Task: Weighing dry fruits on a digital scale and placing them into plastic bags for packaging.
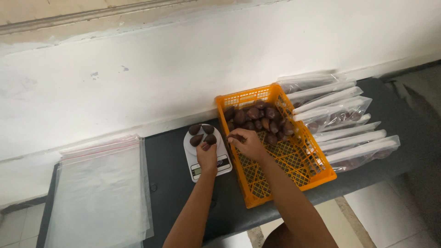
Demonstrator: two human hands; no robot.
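Left hand (206,155) fingertips pinching dark brown scaly fruit onto small white kitchen scale (206,154), joining three others, mid worktop (177,183). Right hand (248,143) curled, grasping fruit inside orange plastic lattice crate (294,163) beside scale. Filled clear pouches (342,126) stacked toward right end; empty clear bags (101,188) at left end.

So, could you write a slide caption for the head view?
Left hand places brown fruits on a white scale; right hand reaches into an orange crate.

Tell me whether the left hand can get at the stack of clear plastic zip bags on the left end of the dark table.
Probably yes: the left hand rests at the white kitchen scale, nothing between it and the bags.
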